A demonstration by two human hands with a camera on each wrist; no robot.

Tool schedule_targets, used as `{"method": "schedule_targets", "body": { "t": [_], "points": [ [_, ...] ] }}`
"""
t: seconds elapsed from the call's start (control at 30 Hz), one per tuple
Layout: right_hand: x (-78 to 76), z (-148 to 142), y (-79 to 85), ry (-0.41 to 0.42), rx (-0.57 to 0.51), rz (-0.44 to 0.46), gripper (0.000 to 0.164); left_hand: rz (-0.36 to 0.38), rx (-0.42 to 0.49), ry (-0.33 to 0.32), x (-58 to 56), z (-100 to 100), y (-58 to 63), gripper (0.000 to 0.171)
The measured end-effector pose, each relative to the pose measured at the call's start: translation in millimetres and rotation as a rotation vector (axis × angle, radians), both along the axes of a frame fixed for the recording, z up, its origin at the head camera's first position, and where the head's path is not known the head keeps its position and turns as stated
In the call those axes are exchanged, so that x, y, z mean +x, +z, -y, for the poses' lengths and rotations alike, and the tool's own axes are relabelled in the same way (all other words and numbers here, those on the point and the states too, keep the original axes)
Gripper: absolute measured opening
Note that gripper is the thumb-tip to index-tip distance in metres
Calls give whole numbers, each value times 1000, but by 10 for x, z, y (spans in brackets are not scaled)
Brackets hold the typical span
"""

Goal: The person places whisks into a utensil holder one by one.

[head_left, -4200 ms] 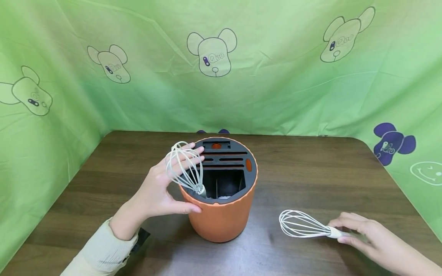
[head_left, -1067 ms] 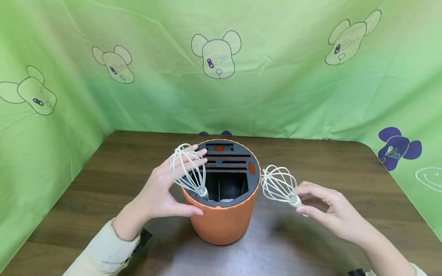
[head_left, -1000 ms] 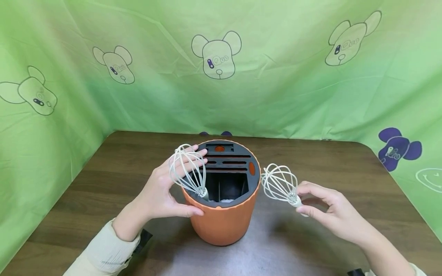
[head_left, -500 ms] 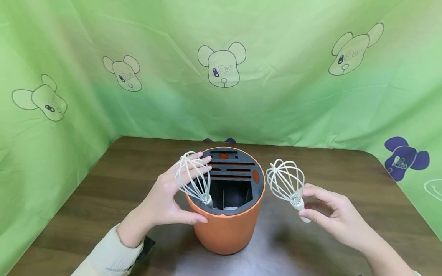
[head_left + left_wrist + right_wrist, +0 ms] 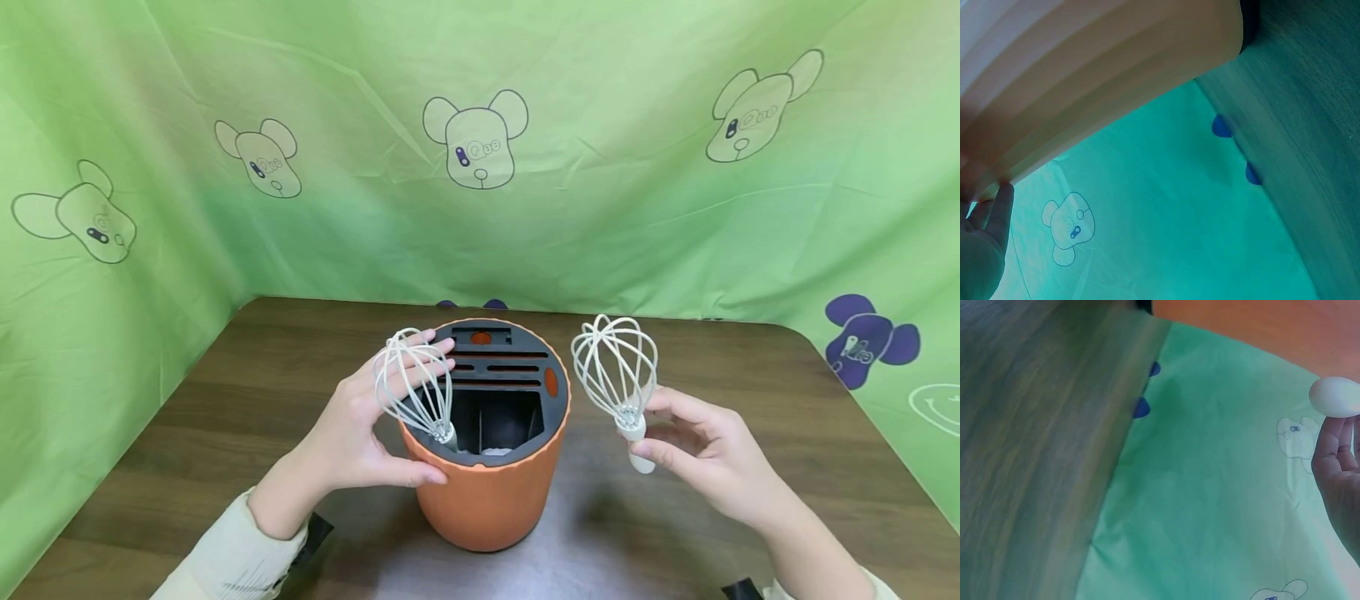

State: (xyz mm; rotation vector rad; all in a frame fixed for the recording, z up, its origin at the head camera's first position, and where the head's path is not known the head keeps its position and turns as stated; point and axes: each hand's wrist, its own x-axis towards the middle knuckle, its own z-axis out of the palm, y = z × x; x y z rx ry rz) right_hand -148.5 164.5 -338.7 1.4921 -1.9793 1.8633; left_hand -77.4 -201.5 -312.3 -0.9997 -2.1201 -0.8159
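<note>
An orange, pot-shaped utensil holder [image 5: 487, 504] with a dark grey slotted top stands mid-table. One white whisk [image 5: 442, 430] leans in its front-left compartment, wires up, its lower handle hidden inside. My left hand [image 5: 348, 429] rests against the holder's left side, fingers straight along the rim behind those wires and thumb on the front wall. To the right of the holder, my right hand [image 5: 705, 446] pinches a second white whisk [image 5: 631, 423] by its handle, wire end up and tilted slightly left. In the right wrist view the rounded handle end [image 5: 1334, 397] shows above the fingers.
The holder's top has narrow slots, a small round hole, an oval hole at right and a large divided front opening. Brown wooden table [image 5: 187, 450] lies around it. A green curtain [image 5: 600, 225] with cartoon heads hangs behind and at both sides.
My right hand has lifted its whisk off the table at right, brought it left beside the holder and turned it from lying flat to nearly upright. My left hand stays at the holder.
</note>
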Motion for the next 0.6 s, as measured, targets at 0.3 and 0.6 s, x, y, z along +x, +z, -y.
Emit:
{"method": "schedule_targets", "body": {
  "t": [0.3,0.6],
  "points": [
    [2,140,93,94,-110,9,41,-5,2,-9,0,-8,16,82],
    [-23,220,128,141,-200,13,39,-2,2,-2,4,-3,13,83]
  ]
}}
